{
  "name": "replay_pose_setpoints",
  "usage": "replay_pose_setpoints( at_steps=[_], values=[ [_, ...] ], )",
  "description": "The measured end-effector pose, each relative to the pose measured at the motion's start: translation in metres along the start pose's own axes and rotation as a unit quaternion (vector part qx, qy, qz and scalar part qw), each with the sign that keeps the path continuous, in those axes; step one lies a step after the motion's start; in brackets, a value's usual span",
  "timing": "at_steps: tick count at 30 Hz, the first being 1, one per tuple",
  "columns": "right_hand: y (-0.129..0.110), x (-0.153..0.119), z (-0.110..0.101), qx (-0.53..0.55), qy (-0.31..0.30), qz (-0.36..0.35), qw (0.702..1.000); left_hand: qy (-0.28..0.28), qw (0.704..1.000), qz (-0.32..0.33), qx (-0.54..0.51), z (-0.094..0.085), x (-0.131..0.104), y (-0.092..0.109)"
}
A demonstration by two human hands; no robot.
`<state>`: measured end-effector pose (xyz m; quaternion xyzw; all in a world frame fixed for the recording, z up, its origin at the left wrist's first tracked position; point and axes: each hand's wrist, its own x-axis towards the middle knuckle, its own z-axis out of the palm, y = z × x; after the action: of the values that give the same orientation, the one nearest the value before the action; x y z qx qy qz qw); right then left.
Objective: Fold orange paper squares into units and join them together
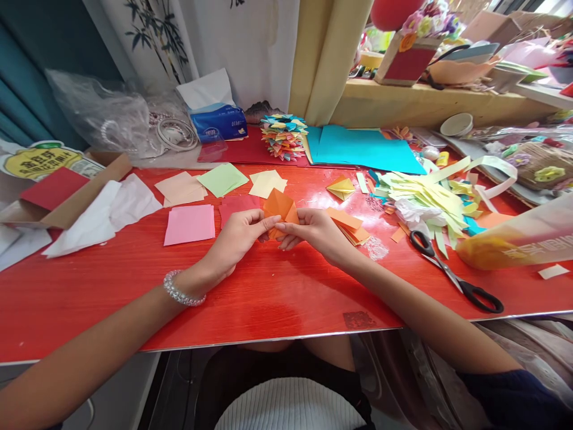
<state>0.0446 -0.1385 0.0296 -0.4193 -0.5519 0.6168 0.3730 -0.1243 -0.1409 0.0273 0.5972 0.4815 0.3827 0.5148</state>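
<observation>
An orange folded paper [279, 208] stands up between both hands over the red table [250, 298]. My left hand [237, 237] pinches its lower left edge and my right hand [313, 232] pinches its lower right; the fingertips meet in front of it. A beaded bracelet [182, 291] sits on my left wrist. Just right of my right hand lies a stack of orange paper squares [349, 226]. Pink [190, 224], red [237, 206], green [222, 178] and cream [267, 183] squares lie behind and to the left.
Black-handled scissors [456, 273] lie at the right beside a heap of paper strips [430, 200]. A folded yellow piece [341, 187], blue sheets [362, 149], a multicoloured paper ball [283, 136], a tissue box [217, 119] and a cardboard box [62, 200] ring the table.
</observation>
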Motion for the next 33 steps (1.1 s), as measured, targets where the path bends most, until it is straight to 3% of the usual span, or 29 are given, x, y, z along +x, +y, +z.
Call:
replay_pose_setpoints(
  at_steps=[5,14,22,33],
  values=[
    [0.003,0.003,-0.003,0.003,0.023,-0.02,1.0,-0.047,0.999,0.003,0.0,-0.002,0.002,-0.001],
    [0.005,0.003,-0.004,0.011,0.017,-0.023,1.0,-0.061,0.998,0.005,0.025,-0.003,0.004,0.004],
    [0.0,0.001,-0.002,-0.004,-0.018,-0.024,1.0,0.012,0.999,0.043,-0.003,-0.008,0.002,0.01],
    [-0.003,0.002,-0.006,-0.027,0.007,-0.091,0.995,0.013,0.998,0.047,-0.045,-0.01,0.004,0.013]
  ],
)
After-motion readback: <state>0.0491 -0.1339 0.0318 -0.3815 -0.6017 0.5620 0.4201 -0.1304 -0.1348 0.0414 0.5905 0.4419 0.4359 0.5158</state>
